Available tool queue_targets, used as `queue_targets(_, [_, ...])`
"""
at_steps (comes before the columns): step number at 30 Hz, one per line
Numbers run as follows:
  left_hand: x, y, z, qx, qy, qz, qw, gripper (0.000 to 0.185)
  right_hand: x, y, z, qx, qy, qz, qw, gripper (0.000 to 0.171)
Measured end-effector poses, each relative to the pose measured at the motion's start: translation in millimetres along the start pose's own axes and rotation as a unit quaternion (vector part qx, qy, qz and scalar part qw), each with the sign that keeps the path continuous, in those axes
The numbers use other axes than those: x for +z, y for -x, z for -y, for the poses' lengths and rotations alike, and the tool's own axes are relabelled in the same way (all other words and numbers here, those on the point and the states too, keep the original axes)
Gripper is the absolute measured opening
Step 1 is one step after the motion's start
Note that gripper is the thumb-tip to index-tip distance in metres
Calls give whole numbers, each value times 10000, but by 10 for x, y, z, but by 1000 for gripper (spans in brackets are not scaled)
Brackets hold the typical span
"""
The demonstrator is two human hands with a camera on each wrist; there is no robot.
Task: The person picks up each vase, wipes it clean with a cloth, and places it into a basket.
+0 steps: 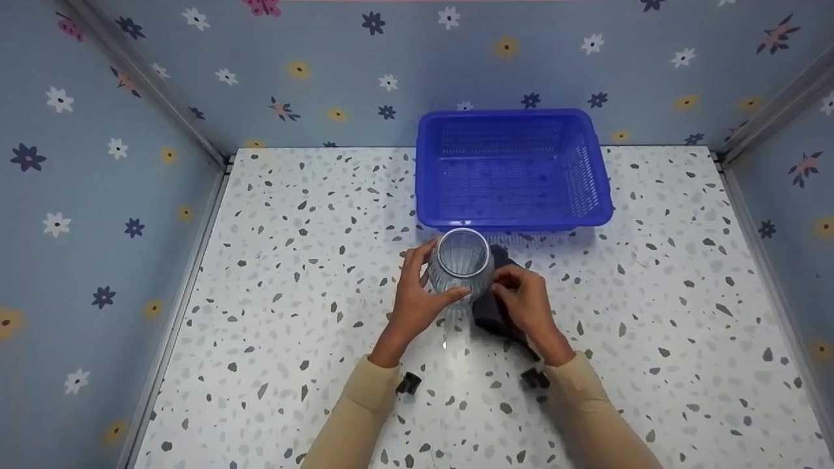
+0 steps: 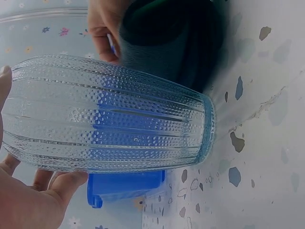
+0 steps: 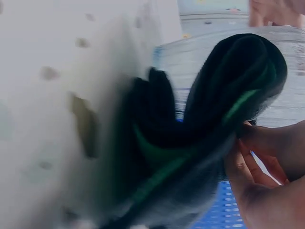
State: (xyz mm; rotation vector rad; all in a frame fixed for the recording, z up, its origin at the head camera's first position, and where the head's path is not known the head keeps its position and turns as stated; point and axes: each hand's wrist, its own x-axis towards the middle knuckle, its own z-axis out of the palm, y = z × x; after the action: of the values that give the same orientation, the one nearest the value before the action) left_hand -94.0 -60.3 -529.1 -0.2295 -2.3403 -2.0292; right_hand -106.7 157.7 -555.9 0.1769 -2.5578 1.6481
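Note:
A ribbed clear glass vase [image 1: 464, 260] stands upright in front of the blue basket, its round mouth facing up. My left hand [image 1: 418, 296] grips it around the upper side, thumb across the near face. In the left wrist view the dimpled vase [image 2: 119, 114] has its base close over the table. Just to the right of the glass is a dark folded cloth [image 1: 488, 314]. My right hand [image 1: 529, 305] pinches the cloth's upper edge between thumb and fingers. Thick folds with a green inner side show on the cloth [image 3: 209, 129] in the right wrist view.
A blue plastic basket [image 1: 515, 224] with slotted walls stands behind the vase, against the flowered back panel [image 1: 339, 52]. The speckled white table [image 1: 293, 273] is bordered by side panels at left and right.

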Motion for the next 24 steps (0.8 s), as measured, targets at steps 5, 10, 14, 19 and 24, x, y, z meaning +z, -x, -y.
queue_targets(5, [4, 1, 11, 47, -12, 15, 10000, 90, -127, -6, 199, -200, -215, -109, 9995, 15])
queue_targets(10, [4, 2, -1, 69, 5, 39, 10000, 91, -211, -23, 360, -399, -602, -157, 9973, 14])
queue_targets(14, [5, -2, -11, 69, -43, 38, 10000, 91, -266, -41, 537, -737, -275, -292, 9965, 15])
queue_targets(19, [2, 0, 1, -6, -57, 11, 10000, 90, -300, -60, 743, -1074, 218, -343, 9934, 12])
queue_targets(24, [-5, 8, -8, -27, -76, 16, 10000, 91, -302, -56, 820, -1133, 260, -283, 9928, 14])
